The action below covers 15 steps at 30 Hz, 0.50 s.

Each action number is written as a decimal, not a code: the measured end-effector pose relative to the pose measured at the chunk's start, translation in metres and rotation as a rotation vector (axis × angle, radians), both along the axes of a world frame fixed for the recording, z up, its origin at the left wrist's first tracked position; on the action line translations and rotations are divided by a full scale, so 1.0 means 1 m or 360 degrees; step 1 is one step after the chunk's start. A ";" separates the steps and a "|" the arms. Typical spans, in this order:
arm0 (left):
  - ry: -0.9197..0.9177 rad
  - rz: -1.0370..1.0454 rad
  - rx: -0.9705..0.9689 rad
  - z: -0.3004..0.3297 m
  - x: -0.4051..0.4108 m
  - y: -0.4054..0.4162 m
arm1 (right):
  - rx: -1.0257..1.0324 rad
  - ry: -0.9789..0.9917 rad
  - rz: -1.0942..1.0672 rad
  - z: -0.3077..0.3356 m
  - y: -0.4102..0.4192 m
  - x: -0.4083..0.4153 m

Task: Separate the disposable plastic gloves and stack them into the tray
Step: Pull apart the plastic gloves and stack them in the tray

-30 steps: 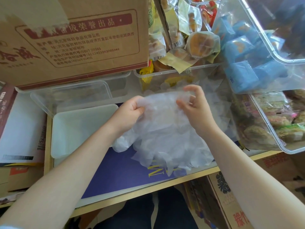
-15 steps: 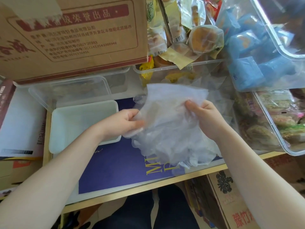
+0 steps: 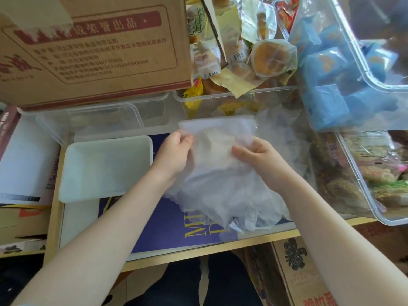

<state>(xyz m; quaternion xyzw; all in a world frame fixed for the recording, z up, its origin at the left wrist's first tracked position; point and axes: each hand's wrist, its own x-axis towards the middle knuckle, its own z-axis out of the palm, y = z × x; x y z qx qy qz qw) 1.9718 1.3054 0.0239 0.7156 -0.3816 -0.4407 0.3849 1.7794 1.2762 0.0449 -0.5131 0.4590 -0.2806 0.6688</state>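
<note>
The wad of disposable plastic gloves (image 3: 223,173) was held above the table (image 3: 198,252), just right of the white tray (image 3: 106,166) and apart from it. Against the frames a moment earlier, the cuff edge stood squarer and flatter at the top, and the left hand (image 3: 174,151) had climbed from the wad's side to the top left corner, its grip pinching the film there. The right hand (image 3: 260,157) had its grip curled on the right edge, fingertips pressed into the plastic. Likely one glove was being peeled off the wad; none looked free yet. The tray appeared to hold nothing, so stacking was not started. A cardboard box (image 3: 95,51) and clear snack bins (image 3: 362,164) crowded the back and right.
</note>
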 end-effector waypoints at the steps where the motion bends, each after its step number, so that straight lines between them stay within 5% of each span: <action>1: -0.0037 0.0049 -0.0009 -0.001 0.001 -0.001 | 0.0062 0.0011 0.0039 -0.002 0.003 -0.001; 9: -0.0451 0.0352 -0.0144 -0.006 0.035 -0.001 | 0.0191 0.0671 0.0762 -0.045 0.026 -0.017; 15: -0.0324 0.0100 0.0015 -0.015 0.036 0.017 | -0.0655 0.1677 0.0193 -0.070 -0.017 -0.023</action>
